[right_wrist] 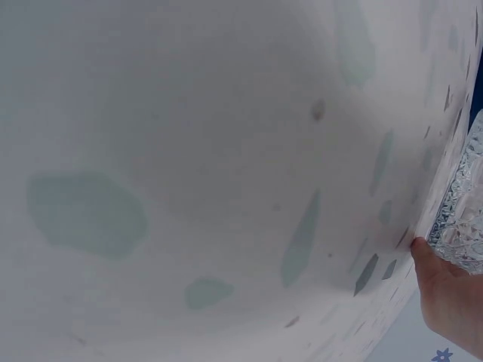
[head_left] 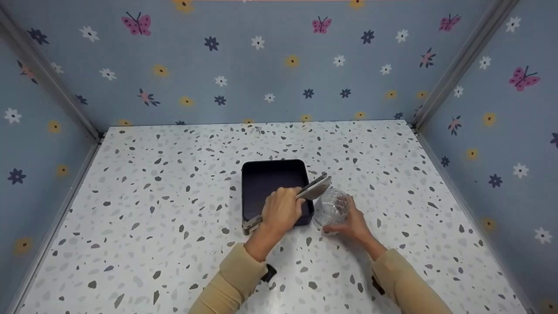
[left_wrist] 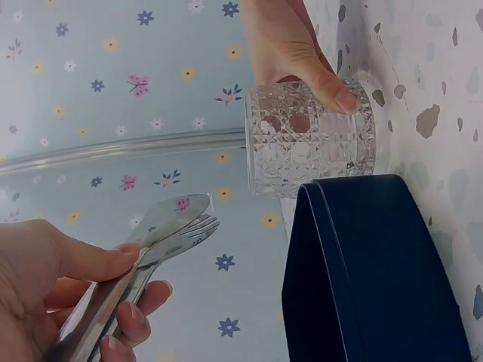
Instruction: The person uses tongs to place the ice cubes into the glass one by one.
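A small bundle of metal cutlery is gripped in my left hand (head_left: pixel 282 210), above the dark blue box. The left wrist view shows a fork (left_wrist: pixel 187 240) and a piece with a broad rounded end (left_wrist: pixel 175 215), probably a table knife; whether more lie under the fingers is hidden. My right hand (head_left: pixel 352 223) holds a clear cut-glass tumbler (head_left: pixel 332 206) by its side, thumb and fingers around it. The tumbler stands upright on the table, close by the box's right side. At the right wrist view's edge, only part of the tumbler (right_wrist: pixel 464 207) shows.
The square open-topped box (head_left: pixel 261 185) sits mid-table, its near right part hidden by the left hand. A speckled white table (head_left: pixel 152 183) spreads around it. Blue patterned panels (head_left: pixel 244 61) wall off the back and both sides.
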`<state>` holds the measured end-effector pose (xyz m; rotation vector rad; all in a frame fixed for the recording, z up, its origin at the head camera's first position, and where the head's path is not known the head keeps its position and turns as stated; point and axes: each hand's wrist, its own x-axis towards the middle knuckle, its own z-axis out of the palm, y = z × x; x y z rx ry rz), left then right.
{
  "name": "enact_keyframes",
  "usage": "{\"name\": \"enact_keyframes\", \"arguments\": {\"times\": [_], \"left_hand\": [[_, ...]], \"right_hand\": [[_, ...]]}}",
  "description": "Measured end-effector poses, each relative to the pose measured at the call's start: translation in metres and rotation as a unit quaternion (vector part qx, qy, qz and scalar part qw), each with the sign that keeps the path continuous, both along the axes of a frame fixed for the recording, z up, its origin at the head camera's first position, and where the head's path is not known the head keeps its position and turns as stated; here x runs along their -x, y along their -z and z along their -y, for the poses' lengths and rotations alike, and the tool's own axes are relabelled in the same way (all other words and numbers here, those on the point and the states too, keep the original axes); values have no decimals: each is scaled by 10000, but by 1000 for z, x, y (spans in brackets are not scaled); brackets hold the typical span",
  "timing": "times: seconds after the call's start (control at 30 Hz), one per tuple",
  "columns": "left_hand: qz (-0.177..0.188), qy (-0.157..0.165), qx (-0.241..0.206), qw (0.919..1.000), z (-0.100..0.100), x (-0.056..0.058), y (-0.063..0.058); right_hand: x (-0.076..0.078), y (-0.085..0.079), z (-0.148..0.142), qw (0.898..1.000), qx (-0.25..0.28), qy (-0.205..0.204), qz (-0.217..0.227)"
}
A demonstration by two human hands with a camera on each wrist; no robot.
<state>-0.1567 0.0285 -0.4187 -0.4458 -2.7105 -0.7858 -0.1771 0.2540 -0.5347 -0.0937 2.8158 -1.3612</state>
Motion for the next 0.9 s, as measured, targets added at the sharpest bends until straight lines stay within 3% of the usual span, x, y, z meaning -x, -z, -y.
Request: {"name": "enact_keyframes", "arguments": {"times": [0.57,0.9], "left_hand": [[-2,274,131,9995,-8,-6,-4],[-139,127,96,9998,-8,-6,0]], "right_hand": [[-2,0,0,9999,52,-25,-141],[-2,0,0,9998,37,-51,-210]]}}
